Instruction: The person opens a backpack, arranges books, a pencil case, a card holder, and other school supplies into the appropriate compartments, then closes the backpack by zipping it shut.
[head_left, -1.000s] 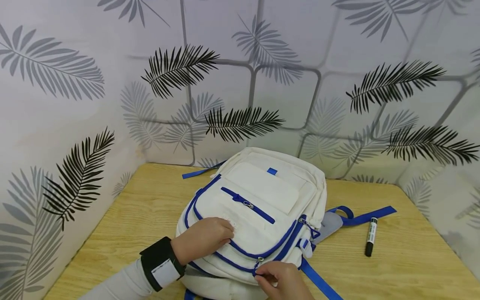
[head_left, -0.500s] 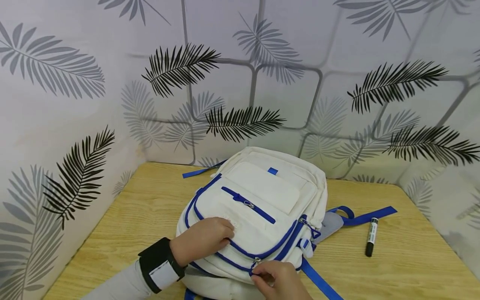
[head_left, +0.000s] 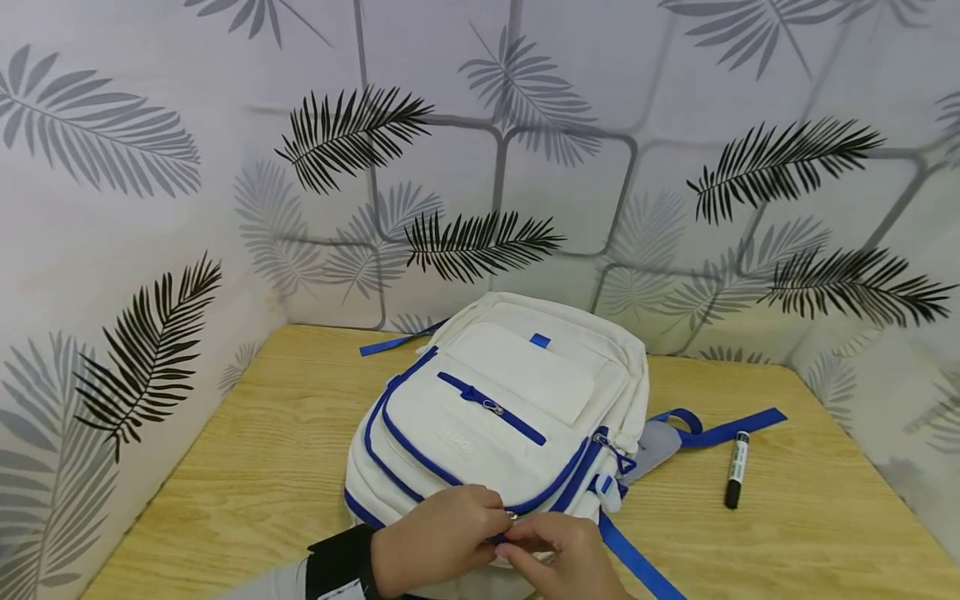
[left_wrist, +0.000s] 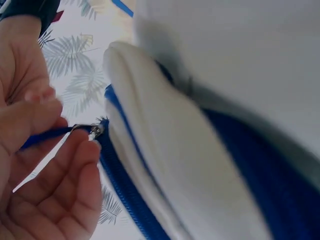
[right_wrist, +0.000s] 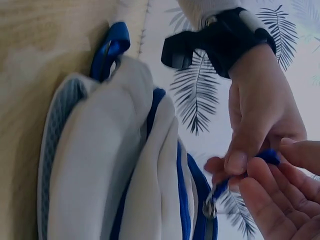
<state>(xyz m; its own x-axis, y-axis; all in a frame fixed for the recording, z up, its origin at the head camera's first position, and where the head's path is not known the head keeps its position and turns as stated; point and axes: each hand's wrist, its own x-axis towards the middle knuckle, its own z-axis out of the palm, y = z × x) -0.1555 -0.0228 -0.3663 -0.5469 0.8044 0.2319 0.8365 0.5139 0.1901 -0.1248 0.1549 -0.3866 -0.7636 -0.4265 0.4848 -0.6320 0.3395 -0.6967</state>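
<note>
A white backpack (head_left: 502,450) with blue zipper trim lies on its back on the table. At its near end both hands meet at a blue cord zipper pull (right_wrist: 221,188), which hangs from a metal slider (right_wrist: 210,209). My left hand (head_left: 442,533) pinches the cord close to the slider, thumb against fingers. My right hand (head_left: 567,554) holds the cord's outer end between thumb and fingertips. In the left wrist view the blue cord (left_wrist: 47,136) runs from the slider into the fingers, stretched away from the bag. Much of the cord is hidden by fingers.
A black-and-white marker (head_left: 737,469) lies right of the bag on the wooden table (head_left: 247,433). Blue straps (head_left: 735,428) spread out from the bag's sides. A leaf-patterned wall covering (head_left: 465,67) stands behind and to the left.
My left hand has left the bag's front panel and moved right and nearer to the zipper pull, beside my right hand. The right hand keeps its pinch on the pull, nearly unmoved.
</note>
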